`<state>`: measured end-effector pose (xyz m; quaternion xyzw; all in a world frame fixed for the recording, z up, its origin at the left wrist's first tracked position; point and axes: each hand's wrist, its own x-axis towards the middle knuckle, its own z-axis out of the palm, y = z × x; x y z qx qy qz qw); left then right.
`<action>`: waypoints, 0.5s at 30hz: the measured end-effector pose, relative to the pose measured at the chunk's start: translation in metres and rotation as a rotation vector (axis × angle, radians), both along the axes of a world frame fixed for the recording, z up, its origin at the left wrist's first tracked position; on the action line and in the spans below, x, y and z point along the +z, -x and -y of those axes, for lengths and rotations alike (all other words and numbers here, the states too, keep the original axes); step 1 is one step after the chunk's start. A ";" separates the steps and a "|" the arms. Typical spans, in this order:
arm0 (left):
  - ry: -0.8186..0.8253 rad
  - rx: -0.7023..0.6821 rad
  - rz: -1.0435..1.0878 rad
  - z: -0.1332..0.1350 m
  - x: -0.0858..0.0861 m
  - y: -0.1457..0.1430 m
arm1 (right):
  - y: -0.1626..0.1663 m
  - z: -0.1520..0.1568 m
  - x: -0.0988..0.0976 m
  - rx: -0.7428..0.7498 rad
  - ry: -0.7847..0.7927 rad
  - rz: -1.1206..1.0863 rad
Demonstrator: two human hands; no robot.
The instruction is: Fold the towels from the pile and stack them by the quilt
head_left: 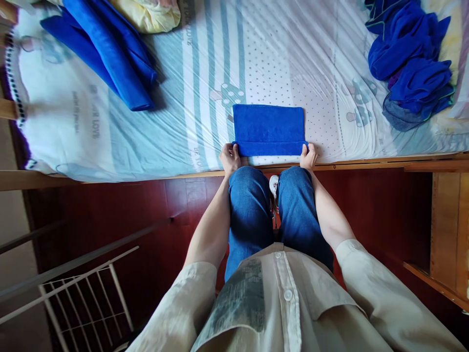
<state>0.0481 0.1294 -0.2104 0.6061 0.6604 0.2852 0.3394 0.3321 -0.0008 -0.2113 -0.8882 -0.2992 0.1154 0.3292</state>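
A folded blue towel (268,128) lies flat on the bed near its front edge. My left hand (229,157) pinches the towel's near left corner, fingers closed on the cloth. My right hand (308,155) grips the near right corner the same way. Both hands rest at the mattress edge, just above my knees in blue jeans.
The bed (110,142) has a pale striped and dotted sheet. A stack of folded blue towels (110,54) sits at the back left, a heap of crumpled blue cloths (414,63) at the right. A white wire rack (84,298) stands lower left, wooden furniture (447,230) at the right.
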 end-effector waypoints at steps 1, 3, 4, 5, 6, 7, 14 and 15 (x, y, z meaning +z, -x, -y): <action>0.005 -0.007 -0.006 0.001 0.000 0.000 | 0.000 0.000 0.001 -0.010 0.019 -0.013; 0.010 -0.016 -0.014 0.003 0.001 0.001 | 0.000 -0.001 0.003 -0.028 0.056 -0.037; 0.009 -0.017 -0.017 0.004 0.001 0.001 | 0.000 -0.001 0.004 -0.036 0.070 -0.045; 0.006 -0.017 -0.019 0.004 0.002 0.001 | -0.001 -0.001 0.004 -0.042 0.078 -0.050; 0.004 -0.018 -0.020 0.005 0.002 0.001 | -0.001 -0.001 0.005 -0.044 0.079 -0.053; 0.004 -0.019 -0.020 0.005 0.002 0.001 | -0.001 0.000 0.005 -0.044 0.076 -0.055; 0.015 -0.024 -0.006 0.006 0.002 0.003 | 0.000 0.004 0.001 -0.023 0.094 -0.016; 0.014 -0.024 -0.001 0.006 0.002 0.003 | 0.000 0.004 0.000 -0.013 0.085 -0.004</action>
